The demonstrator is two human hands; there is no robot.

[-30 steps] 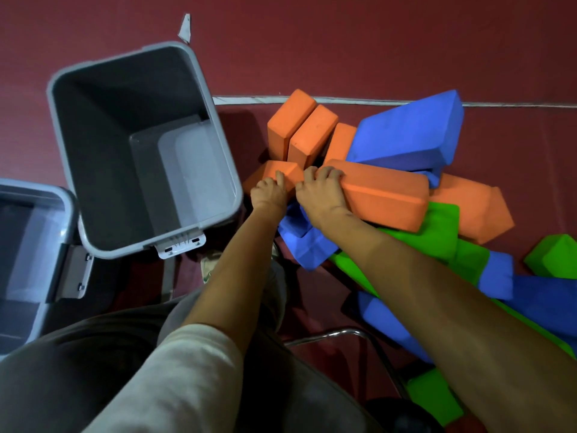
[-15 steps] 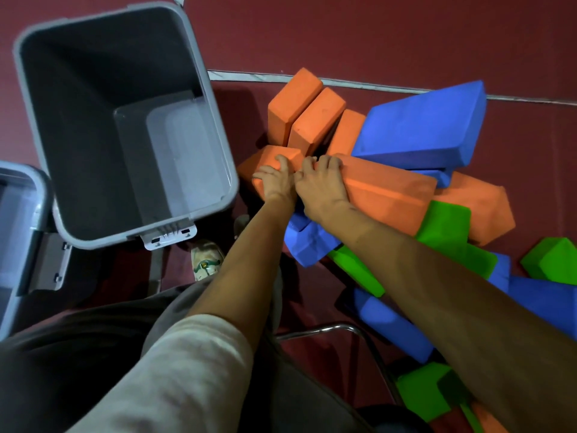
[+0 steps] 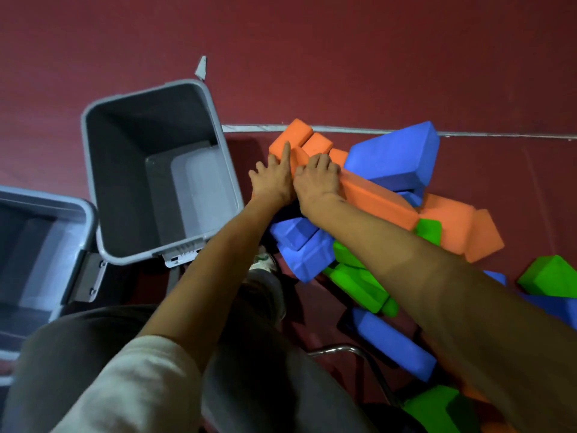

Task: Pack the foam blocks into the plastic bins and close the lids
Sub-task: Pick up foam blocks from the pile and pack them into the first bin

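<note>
An open, empty grey plastic bin stands on the red floor, just left of a heap of foam blocks. My right hand lies on the near end of a long orange block on top of the heap, fingers curled over its far edge. My left hand is pressed beside it with fingers spread. Its index finger points up along an upright orange block. A big blue block leans behind the long orange one.
A second open grey bin sits at the left edge, its latch facing me. More blue blocks, green blocks and orange blocks spread right. My knees, a shoe and a metal chair frame are below.
The view has pulled back and shifted, so the bin sits lower in frame. My left hand has opened out, with its index finger now up against the upright orange block. My right hand stays on the long orange block.
</note>
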